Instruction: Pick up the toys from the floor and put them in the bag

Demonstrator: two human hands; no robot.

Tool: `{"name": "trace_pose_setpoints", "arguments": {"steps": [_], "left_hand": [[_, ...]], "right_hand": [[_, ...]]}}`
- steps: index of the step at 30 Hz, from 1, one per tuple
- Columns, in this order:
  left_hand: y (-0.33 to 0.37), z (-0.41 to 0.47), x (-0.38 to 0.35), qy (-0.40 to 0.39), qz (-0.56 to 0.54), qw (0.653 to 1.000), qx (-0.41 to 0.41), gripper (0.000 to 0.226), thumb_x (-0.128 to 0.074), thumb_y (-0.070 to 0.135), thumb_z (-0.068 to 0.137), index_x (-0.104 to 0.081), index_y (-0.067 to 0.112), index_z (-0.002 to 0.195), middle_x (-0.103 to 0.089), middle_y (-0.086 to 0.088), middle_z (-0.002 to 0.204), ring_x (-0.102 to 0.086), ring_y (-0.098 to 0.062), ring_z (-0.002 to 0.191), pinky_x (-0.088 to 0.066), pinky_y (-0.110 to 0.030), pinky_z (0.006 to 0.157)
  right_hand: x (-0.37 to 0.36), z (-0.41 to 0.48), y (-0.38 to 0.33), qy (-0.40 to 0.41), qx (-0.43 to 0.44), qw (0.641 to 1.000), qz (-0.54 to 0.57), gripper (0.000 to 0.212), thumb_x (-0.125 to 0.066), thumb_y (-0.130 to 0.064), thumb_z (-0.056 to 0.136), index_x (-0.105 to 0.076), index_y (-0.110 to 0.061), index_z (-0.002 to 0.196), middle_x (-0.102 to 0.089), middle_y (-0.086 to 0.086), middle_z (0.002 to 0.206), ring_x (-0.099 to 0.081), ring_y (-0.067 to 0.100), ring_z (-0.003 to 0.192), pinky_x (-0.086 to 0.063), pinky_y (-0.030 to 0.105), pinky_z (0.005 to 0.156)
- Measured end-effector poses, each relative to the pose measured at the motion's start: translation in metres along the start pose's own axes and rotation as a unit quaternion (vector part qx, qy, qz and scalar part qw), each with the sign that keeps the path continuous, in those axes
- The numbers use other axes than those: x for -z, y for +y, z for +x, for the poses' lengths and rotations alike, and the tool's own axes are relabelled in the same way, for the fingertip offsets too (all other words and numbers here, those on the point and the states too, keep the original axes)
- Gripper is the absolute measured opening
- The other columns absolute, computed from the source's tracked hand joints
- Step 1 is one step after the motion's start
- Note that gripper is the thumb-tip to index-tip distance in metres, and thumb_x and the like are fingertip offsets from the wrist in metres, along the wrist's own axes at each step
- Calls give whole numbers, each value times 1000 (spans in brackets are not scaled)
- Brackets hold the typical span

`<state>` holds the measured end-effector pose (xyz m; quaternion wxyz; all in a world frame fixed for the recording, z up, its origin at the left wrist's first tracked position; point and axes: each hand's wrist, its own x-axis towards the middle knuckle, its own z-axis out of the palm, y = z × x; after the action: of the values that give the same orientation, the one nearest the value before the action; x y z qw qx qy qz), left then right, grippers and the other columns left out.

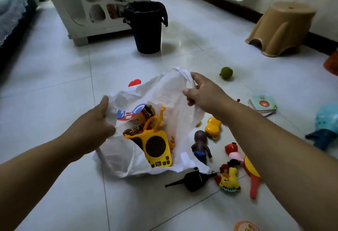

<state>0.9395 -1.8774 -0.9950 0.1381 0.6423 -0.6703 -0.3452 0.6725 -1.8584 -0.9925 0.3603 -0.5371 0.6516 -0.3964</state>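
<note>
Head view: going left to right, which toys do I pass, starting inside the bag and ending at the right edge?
Yellow radio in the bag → doll → plush → cards → teal toy. Blower and paddle are left out because they overlap others.

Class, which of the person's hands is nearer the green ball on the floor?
Right. The right hand grips the bag just left of the green ball; the left hand grips the bag's opposite edge, farther left.

One wide-angle view is taken from the wearer's head, tilted forward and down over the tiled floor. The bag is seen close at frame centre, the room's far side along the top edge.
</note>
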Motion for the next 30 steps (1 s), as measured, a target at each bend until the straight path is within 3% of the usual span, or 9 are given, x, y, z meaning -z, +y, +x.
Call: {"name": "trace_pose_setpoints", "arguments": {"steps": [5, 8, 11, 14, 17, 21, 24, 27, 30], "left_hand": [[-1, 13, 2, 14, 9, 1000, -24, 80, -54, -1, 75, -26, 23, 146, -56, -17, 110, -49, -26, 67, -44, -33, 56], [-3, 14, 1, 5, 3, 1000, -26, 70, -54, -2, 74, -37, 24, 137, -58, -17, 105, -51, -29, 65, -46, -36, 59], [-6, 11, 4, -4, -26, 999, -20, 47, -52, -5, 74, -46, 25, 109, -58, -21, 91, -46, -31, 58, -43, -37, 55], [-11, 8, 8, -14, -58, 998, -22, 39, -50, -7, 71, -49, 20, 99, -53, -24, 84, -40, -28, 56, -38, -38, 54], [-12, 3, 10, -14, -96, 995, -9, 54, -53, 1, 66, -48, 23, 115, -57, -17, 95, -41, -29, 58, -40, -38, 57], [-8, -5, 3, 1, -100, 995, -8, 83, -51, -6, 73, -31, 31, 145, -56, -15, 116, -43, -28, 58, -42, -35, 61], [-8, -9, -2, -12, -90, 996, -23, 82, -50, -6, 73, -33, 32, 144, -58, -16, 112, -43, -27, 56, -41, -32, 57], [-10, -6, -2, -28, -91, 995, -27, 86, -52, 6, 62, -37, 33, 142, -60, -12, 107, -44, -25, 53, -40, -31, 53], [-12, -3, -1, -39, -97, 994, -32, 90, -51, 11, 57, -36, 34, 142, -59, -9, 104, -44, -24, 52, -40, -30, 53]], "right_hand": [[20, -22, 19, 103, 2, 994, 48, 16, -52, -33, 93, -63, -28, 103, -66, -4, 87, -63, 10, 84, -48, 26, 76], [18, -51, 65, 222, -35, 974, -19, 29, -42, -35, 83, -61, -15, 74, -60, 1, 70, -58, 8, 70, -43, 24, 62], [-6, -83, 131, 24, -97, 943, -316, 21, -48, -25, 85, -62, -10, 81, -62, 9, 80, -57, 26, 77, -42, 34, 61], [-47, -101, 170, -182, -110, 889, -405, 38, -53, -20, 82, -58, -20, 120, -57, 7, 125, -53, 24, 113, -48, 34, 89], [-81, -104, 186, -223, -99, 856, -456, 62, -53, -19, 87, -32, -23, 145, -25, 6, 153, -27, 31, 137, -35, 42, 107], [-88, -106, 182, -212, -68, 818, -531, 43, -55, -27, 87, -49, -23, 130, -33, 13, 139, -30, 36, 130, -37, 44, 99], [-77, -111, 171, -241, -89, 828, -498, 45, -66, -30, 77, -54, -20, 119, -41, 8, 127, -39, 32, 122, -40, 41, 94], [-53, -110, 139, -295, -117, 875, -365, 35, -73, -28, 74, -49, -26, 99, -51, -3, 102, -55, 20, 102, -46, 27, 73], [-13, -100, 84, -411, -202, 872, -174, 39, -74, -21, 77, -52, -30, 108, -57, 0, 113, -58, 18, 102, -50, 25, 80]]}}
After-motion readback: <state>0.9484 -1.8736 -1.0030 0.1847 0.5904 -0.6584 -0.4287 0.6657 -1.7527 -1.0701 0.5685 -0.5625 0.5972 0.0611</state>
